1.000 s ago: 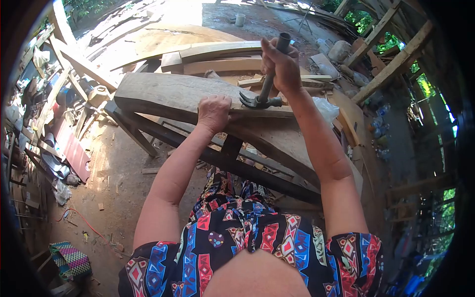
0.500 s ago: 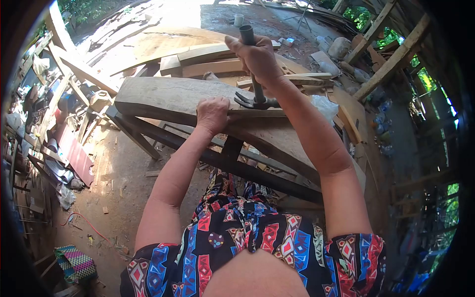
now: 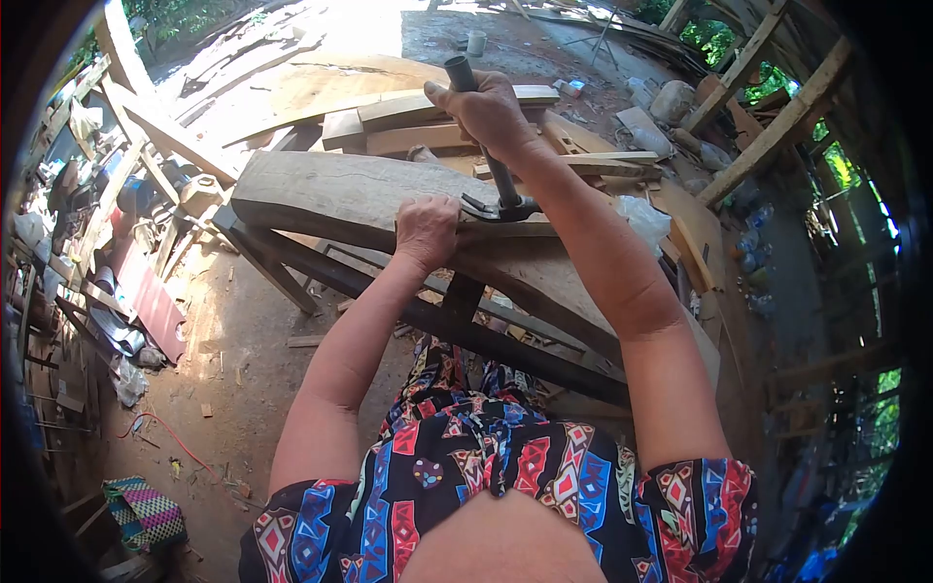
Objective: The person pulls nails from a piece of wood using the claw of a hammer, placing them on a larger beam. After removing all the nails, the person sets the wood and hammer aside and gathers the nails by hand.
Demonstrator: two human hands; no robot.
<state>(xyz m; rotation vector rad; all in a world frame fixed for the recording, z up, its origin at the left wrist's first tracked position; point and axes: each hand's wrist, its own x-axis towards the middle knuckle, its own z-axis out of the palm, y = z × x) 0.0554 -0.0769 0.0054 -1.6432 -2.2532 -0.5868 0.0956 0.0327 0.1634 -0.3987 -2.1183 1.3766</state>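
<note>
My right hand (image 3: 489, 114) is wrapped round the handle of a claw hammer (image 3: 502, 185), whose top end sticks out above the fist. The hammer's head is down at a narrow strip of wood (image 3: 520, 230) along the near edge of a thick plank (image 3: 321, 185), with its claw pointing left towards my left hand. My left hand (image 3: 428, 229) is closed over the wood at the strip's left end, close beside the claw. Its fingertips are hidden. Whether a nail sits under the claw cannot be made out.
The plank rests on a dark wooden frame (image 3: 340, 282). Behind it lie stacked boards (image 3: 408, 107) and a clear plastic bag (image 3: 643, 222). A woven basket (image 3: 146, 512) stands on the floor at lower left. Scrap wood and clutter line the left side; slanting posts (image 3: 777, 117) are at right.
My right hand has moved left and slightly down, tilting the hammer's handle further to the left. The hammer's head stays near the same spot, and my left hand keeps its place on the wood.
</note>
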